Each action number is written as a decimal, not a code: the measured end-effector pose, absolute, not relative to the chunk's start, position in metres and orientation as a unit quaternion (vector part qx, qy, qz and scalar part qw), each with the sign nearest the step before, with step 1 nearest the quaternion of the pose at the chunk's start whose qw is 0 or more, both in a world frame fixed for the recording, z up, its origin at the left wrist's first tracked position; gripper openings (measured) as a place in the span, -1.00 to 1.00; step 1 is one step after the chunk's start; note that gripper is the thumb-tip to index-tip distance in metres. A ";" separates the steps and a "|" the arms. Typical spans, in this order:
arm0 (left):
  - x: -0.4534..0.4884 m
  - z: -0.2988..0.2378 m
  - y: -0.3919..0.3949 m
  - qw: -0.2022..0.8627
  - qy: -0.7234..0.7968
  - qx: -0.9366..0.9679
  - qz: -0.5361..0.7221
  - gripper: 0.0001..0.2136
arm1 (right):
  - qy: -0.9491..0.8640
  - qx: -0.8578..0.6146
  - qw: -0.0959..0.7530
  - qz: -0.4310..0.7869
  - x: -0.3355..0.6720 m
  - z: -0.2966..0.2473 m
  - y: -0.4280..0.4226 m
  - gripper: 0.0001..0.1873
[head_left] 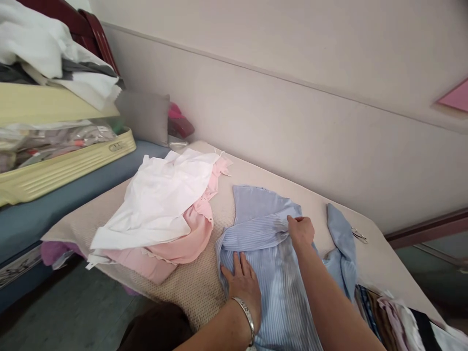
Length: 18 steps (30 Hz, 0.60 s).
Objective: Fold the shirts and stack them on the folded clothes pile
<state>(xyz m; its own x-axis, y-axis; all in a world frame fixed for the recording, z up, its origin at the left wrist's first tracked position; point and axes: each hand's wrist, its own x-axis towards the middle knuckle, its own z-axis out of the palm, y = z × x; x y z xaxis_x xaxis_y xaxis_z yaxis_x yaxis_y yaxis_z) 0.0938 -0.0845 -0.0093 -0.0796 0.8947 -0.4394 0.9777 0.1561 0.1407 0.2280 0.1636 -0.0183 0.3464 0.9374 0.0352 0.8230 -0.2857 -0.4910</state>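
A light blue striped shirt [263, 229] lies spread on a beige woven table surface [197, 287]. My left hand [243, 282], a silver bracelet on its wrist, presses flat on the shirt's lower left part with fingers stretched out. My right hand [302, 231] pinches a folded sleeve of the shirt near its middle. Another sleeve [341, 243] trails off to the right. To the left of the shirt sits a pile with a white garment [157, 200] on top of a pink garment [190, 239].
A cream open suitcase [66, 165] full of clothes stands at the left on a blue bed. A grey pillow [144, 114] leans on the wall behind. Small scissors [360, 236] lie by the right edge. Several folded fabrics [395, 312] are stacked at the bottom right.
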 end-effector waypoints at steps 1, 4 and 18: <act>0.094 -0.010 -0.084 0.220 0.728 0.642 -0.096 -0.48 | -0.570 -0.787 0.201 0.122 0.224 -0.016 0.171 -0.54; 0.095 -0.014 -0.083 0.229 0.729 0.639 -0.095 -0.48 | -0.648 -0.742 0.128 0.116 0.212 -0.012 0.189 -0.45; 0.099 -0.028 -0.087 0.186 0.733 0.651 -0.070 -0.48 | -0.712 -0.680 0.159 0.074 0.224 0.032 0.199 -0.80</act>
<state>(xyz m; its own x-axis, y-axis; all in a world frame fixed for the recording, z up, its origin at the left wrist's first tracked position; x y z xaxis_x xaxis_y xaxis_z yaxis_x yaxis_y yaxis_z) 0.0995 -0.0871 -0.0276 -0.0831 0.9276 -0.3642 0.9799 0.1426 0.1397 0.2242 0.1994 0.0316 -0.0248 0.9917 0.1259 0.9445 0.0645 -0.3222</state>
